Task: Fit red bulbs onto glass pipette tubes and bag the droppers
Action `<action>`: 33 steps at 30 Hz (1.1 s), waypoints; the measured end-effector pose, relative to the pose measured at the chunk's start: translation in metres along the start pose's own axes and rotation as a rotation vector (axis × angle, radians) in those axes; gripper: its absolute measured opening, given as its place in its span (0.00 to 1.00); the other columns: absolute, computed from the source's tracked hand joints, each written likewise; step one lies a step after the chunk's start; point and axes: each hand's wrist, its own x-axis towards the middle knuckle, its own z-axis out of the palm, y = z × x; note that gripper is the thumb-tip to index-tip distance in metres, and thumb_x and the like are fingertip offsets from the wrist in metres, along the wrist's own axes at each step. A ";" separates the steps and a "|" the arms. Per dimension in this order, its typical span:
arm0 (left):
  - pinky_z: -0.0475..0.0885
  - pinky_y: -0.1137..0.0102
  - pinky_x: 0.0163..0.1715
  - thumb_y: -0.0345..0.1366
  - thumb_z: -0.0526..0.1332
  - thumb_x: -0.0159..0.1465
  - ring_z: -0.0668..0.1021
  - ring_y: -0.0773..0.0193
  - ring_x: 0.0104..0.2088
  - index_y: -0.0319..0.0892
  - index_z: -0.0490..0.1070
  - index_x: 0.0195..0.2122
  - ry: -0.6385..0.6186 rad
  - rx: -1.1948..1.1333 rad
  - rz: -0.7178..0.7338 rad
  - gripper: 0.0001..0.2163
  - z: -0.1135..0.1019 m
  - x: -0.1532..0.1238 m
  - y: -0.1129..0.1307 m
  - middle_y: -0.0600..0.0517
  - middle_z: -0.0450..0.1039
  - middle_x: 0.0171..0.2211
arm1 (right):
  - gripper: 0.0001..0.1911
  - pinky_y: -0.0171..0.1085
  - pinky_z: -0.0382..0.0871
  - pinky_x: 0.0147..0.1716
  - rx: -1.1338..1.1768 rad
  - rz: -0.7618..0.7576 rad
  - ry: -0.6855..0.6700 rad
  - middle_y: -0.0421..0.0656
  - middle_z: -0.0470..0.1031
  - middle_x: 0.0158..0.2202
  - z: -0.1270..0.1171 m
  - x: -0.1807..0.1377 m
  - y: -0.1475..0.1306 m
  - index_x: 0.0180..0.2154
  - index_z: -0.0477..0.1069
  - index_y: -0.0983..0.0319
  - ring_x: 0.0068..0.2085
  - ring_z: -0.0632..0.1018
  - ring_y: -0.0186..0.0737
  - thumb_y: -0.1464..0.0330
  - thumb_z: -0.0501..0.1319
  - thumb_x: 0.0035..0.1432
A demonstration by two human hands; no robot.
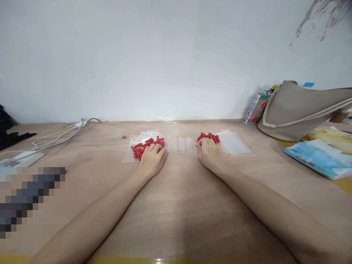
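Observation:
Both my arms reach forward over a wooden table (176,205). My left hand (152,159) rests palm down on a heap of small red caps (143,146) lying on a clear plastic bag (129,153); its fingers are curled over the caps. My right hand (208,153) lies beside a second cluster of red caps (209,136), fingers bent around them. Between the hands stretches a row of clear thin tubes (181,146). Another clear bag (236,145) lies just right of my right hand.
A beige bag (302,110) stands at the far right by a bottle (255,106) and blue and yellow packets (319,157). Grey and white cables (55,137) run along the left. A white wall closes the table's far edge.

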 end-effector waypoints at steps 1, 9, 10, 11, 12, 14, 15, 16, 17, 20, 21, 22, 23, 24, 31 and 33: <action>0.63 0.64 0.33 0.32 0.55 0.60 0.68 0.56 0.36 0.39 0.71 0.36 -0.009 0.003 -0.008 0.07 0.001 0.000 -0.002 0.46 0.69 0.35 | 0.12 0.40 0.58 0.35 0.019 -0.053 0.024 0.49 0.71 0.30 0.000 -0.006 0.001 0.31 0.65 0.65 0.34 0.69 0.44 0.66 0.48 0.60; 0.64 0.64 0.36 0.31 0.55 0.60 0.68 0.56 0.37 0.39 0.70 0.33 -0.085 -0.033 -0.065 0.05 0.000 0.001 -0.003 0.46 0.69 0.35 | 0.09 0.39 0.64 0.35 0.308 -0.330 0.044 0.47 0.72 0.32 -0.024 -0.049 0.005 0.40 0.66 0.64 0.35 0.70 0.41 0.71 0.49 0.60; 0.64 0.64 0.36 0.31 0.55 0.60 0.69 0.56 0.37 0.39 0.69 0.33 -0.096 -0.034 -0.065 0.05 0.000 0.001 -0.003 0.46 0.69 0.35 | 0.11 0.39 0.64 0.35 0.322 -0.353 0.023 0.47 0.72 0.33 -0.028 -0.052 0.006 0.42 0.66 0.63 0.36 0.70 0.41 0.71 0.49 0.60; 0.65 0.64 0.36 0.31 0.55 0.61 0.69 0.56 0.37 0.39 0.69 0.33 -0.109 -0.033 -0.065 0.04 -0.001 0.001 -0.003 0.47 0.70 0.35 | 0.12 0.40 0.65 0.36 0.330 -0.367 -0.003 0.46 0.72 0.34 -0.032 -0.054 0.008 0.44 0.65 0.63 0.37 0.70 0.41 0.72 0.48 0.60; 0.65 0.64 0.36 0.31 0.55 0.61 0.69 0.56 0.37 0.39 0.68 0.33 -0.123 -0.031 -0.063 0.04 0.000 0.001 -0.003 0.47 0.70 0.34 | 0.12 0.40 0.65 0.36 0.334 -0.371 -0.026 0.46 0.72 0.33 -0.034 -0.055 0.009 0.43 0.66 0.62 0.37 0.70 0.41 0.72 0.48 0.60; 0.65 0.64 0.35 0.31 0.54 0.61 0.70 0.56 0.36 0.39 0.68 0.32 -0.147 -0.022 -0.062 0.04 0.000 0.001 -0.003 0.47 0.71 0.32 | 0.10 0.40 0.65 0.35 0.349 -0.347 -0.063 0.46 0.71 0.32 -0.036 -0.055 0.011 0.40 0.67 0.62 0.36 0.70 0.41 0.72 0.49 0.60; 0.65 0.64 0.35 0.31 0.54 0.61 0.70 0.56 0.35 0.39 0.67 0.32 -0.155 -0.017 -0.063 0.04 0.001 0.000 -0.003 0.47 0.71 0.32 | 0.09 0.40 0.66 0.34 0.366 -0.328 -0.076 0.46 0.71 0.32 -0.036 -0.055 0.011 0.38 0.67 0.62 0.35 0.71 0.41 0.71 0.49 0.59; 0.65 0.64 0.36 0.31 0.53 0.62 0.70 0.57 0.35 0.39 0.67 0.33 -0.160 -0.016 -0.062 0.05 0.001 0.000 -0.003 0.47 0.70 0.32 | 0.08 0.40 0.66 0.34 0.390 -0.308 -0.089 0.46 0.70 0.33 -0.035 -0.054 0.012 0.37 0.66 0.62 0.35 0.71 0.40 0.71 0.49 0.59; 0.65 0.64 0.36 0.31 0.53 0.62 0.70 0.57 0.36 0.39 0.67 0.34 -0.161 -0.016 -0.064 0.05 0.002 -0.001 -0.003 0.47 0.70 0.32 | 0.08 0.39 0.66 0.34 0.418 -0.290 -0.101 0.46 0.70 0.33 -0.034 -0.053 0.012 0.37 0.66 0.62 0.35 0.71 0.40 0.71 0.49 0.59; 0.66 0.66 0.35 0.29 0.50 0.63 0.70 0.57 0.37 0.39 0.66 0.38 -0.187 -0.015 -0.075 0.07 0.001 -0.002 -0.002 0.46 0.67 0.35 | 0.07 0.39 0.67 0.33 0.473 -0.251 -0.137 0.45 0.70 0.32 -0.031 -0.052 0.013 0.36 0.65 0.61 0.34 0.72 0.39 0.72 0.49 0.59; 0.66 0.66 0.33 0.28 0.49 0.63 0.70 0.57 0.37 0.39 0.66 0.39 -0.203 -0.018 -0.078 0.08 0.000 -0.003 0.000 0.46 0.67 0.36 | 0.07 0.39 0.68 0.33 0.478 -0.245 -0.141 0.45 0.70 0.32 -0.031 -0.051 0.013 0.36 0.65 0.61 0.34 0.72 0.39 0.72 0.49 0.59; 0.67 0.67 0.32 0.27 0.48 0.63 0.69 0.58 0.37 0.39 0.66 0.39 -0.215 -0.028 -0.077 0.09 -0.001 -0.004 0.003 0.46 0.66 0.36 | 0.08 0.39 0.68 0.33 0.480 -0.245 -0.139 0.45 0.70 0.32 -0.030 -0.051 0.013 0.37 0.65 0.62 0.34 0.72 0.39 0.72 0.49 0.59; 0.67 0.68 0.31 0.27 0.48 0.63 0.69 0.59 0.36 0.39 0.66 0.39 -0.219 -0.051 -0.071 0.10 -0.003 -0.005 0.006 0.46 0.65 0.37 | 0.08 0.39 0.68 0.34 0.482 -0.248 -0.133 0.45 0.70 0.33 -0.029 -0.050 0.013 0.38 0.65 0.62 0.35 0.72 0.39 0.72 0.49 0.59; 0.67 0.69 0.31 0.27 0.47 0.63 0.70 0.60 0.35 0.40 0.66 0.39 -0.204 -0.095 -0.065 0.10 -0.005 -0.005 0.011 0.47 0.64 0.37 | 0.10 0.39 0.68 0.34 0.481 -0.257 -0.124 0.46 0.70 0.34 -0.029 -0.050 0.013 0.40 0.65 0.62 0.36 0.72 0.40 0.72 0.48 0.59; 0.71 0.70 0.37 0.30 0.53 0.62 0.73 0.65 0.38 0.40 0.67 0.36 0.040 -0.714 -0.065 0.05 -0.017 -0.006 0.044 0.47 0.67 0.40 | 0.12 0.41 0.65 0.38 0.404 -0.312 -0.157 0.47 0.71 0.36 -0.026 -0.047 0.011 0.42 0.67 0.62 0.38 0.72 0.40 0.73 0.48 0.59; 0.72 0.72 0.31 0.31 0.55 0.60 0.74 0.67 0.34 0.39 0.67 0.33 0.014 -0.833 -0.110 0.03 -0.016 -0.005 0.048 0.47 0.68 0.40 | 0.10 0.40 0.64 0.38 0.373 -0.299 -0.161 0.46 0.72 0.35 -0.025 -0.046 0.011 0.38 0.67 0.62 0.38 0.72 0.40 0.72 0.50 0.59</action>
